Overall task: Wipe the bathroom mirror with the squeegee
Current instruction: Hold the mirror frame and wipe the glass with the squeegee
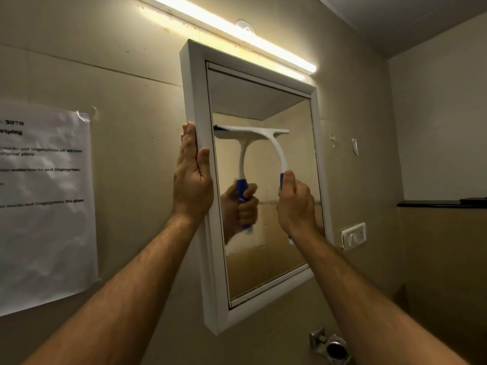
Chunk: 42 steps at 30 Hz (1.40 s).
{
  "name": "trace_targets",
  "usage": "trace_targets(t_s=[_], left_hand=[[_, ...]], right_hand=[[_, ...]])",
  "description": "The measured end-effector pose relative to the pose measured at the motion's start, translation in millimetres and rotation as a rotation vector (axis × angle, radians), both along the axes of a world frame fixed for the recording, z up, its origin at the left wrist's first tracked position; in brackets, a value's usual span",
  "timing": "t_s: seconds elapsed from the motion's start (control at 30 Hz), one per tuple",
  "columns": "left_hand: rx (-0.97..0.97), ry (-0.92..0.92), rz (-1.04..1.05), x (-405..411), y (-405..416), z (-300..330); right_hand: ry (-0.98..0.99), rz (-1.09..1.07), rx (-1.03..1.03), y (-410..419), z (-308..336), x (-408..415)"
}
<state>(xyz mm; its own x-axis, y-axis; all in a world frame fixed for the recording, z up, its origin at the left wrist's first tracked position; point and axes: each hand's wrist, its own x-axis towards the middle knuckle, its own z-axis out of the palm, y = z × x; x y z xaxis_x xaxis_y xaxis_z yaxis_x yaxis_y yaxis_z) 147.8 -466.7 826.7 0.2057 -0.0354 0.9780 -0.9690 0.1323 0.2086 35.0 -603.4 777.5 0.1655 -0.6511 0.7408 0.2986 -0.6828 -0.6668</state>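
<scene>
A white-framed mirror (263, 246) hangs on the beige wall. My right hand (295, 204) grips the blue handle of a white squeegee (274, 143), whose blade lies flat against the upper half of the glass. The squeegee and hand are reflected in the glass just to the left. Streaks and smears show on the lower half of the mirror. My left hand (193, 177) lies flat against the left side of the frame, fingers straight and pointing up, thumb on the frame's front face.
A lit tube light (237, 30) runs above the mirror. A printed paper sheet (44, 201) is taped to the wall at left. A wall socket (354, 235) and a dark ledge (442, 203) lie to the right; a metal fitting (332, 346) sits below.
</scene>
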Motion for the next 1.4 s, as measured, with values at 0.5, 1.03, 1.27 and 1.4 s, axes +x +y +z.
trace_targets(t_s=[0.5, 1.03, 1.27, 1.4], left_hand=[[-0.010, -0.011, 0.019, 1, -1, -3], [-0.007, -0.013, 0.021, 0, 1, -3], [-0.019, -0.023, 0.018, 2, 2, -4], [-0.009, -0.024, 0.037, 2, 2, -3]], right_hand=[[-0.017, 0.055, 0.030, 7, 16, 3], [-0.083, 0.037, 0.032, 17, 20, 16], [-0.072, 0.036, 0.006, 10, 17, 5], [-0.079, 0.082, 0.046, 15, 43, 6]])
